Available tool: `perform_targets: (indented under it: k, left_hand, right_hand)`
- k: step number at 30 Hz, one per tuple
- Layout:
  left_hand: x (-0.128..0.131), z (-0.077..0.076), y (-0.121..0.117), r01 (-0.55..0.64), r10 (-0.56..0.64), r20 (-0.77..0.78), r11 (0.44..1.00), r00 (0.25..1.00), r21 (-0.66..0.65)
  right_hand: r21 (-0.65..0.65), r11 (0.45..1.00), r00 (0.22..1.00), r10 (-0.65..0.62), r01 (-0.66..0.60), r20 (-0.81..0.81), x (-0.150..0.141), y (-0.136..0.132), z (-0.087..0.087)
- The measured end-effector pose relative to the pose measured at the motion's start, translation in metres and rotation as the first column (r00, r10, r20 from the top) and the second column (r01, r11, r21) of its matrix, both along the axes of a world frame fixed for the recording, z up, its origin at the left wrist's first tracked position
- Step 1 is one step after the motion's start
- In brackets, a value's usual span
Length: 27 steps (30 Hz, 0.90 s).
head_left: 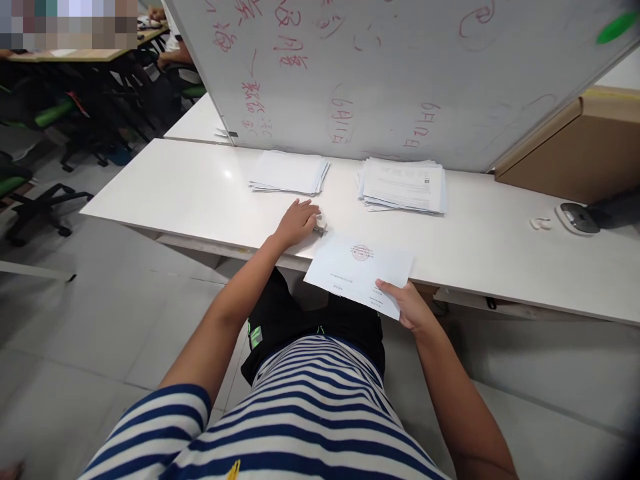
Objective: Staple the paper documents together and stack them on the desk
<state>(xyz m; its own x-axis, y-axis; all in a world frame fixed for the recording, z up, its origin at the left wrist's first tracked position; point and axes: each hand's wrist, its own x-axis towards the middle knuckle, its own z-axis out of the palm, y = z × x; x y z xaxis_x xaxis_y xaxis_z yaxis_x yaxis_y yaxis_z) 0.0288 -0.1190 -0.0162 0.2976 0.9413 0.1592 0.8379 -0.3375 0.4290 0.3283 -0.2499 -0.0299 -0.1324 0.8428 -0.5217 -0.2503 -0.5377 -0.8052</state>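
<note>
My right hand (407,305) pinches the near corner of a white printed sheet with a red stamp (357,265), which hangs half over the front edge of the white table (200,190). My left hand (297,222) rests knuckles-up on the table just left of that sheet, its fingers curled over a small pale object (321,227) that I cannot make out. Beyond my left hand lies a stack of blank-looking white sheets (289,172). A thicker stack of printed sheets (403,186) lies to its right.
A whiteboard with red writing (380,67) stands along the table's back edge. A cardboard box (575,150) sits at the right, with a small grey device (577,217) and a white bit (541,223) near it. Office chairs and desks stand at the far left.
</note>
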Motion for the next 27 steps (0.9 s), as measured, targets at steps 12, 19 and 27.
perform_targets:
  k: [12,19,27]
  left_hand:
    - [0.021,0.027,0.023,0.011,-0.011,0.006,1.0,1.0,-0.001]
    - [0.029,0.01,0.029,-0.064,0.062,-0.046,0.996,0.997,-0.056]
    - [0.029,0.005,0.031,-0.076,0.064,-0.105,0.99,0.992,-0.119]
  right_hand:
    - [-0.023,0.999,0.999,-0.032,0.031,-0.021,-0.024,0.001,-0.005]
    - [0.0,0.999,0.999,-0.043,0.043,-0.014,-0.032,0.0,-0.004]
    - [0.006,0.998,0.998,-0.069,0.069,-0.008,-0.042,0.003,-0.006]
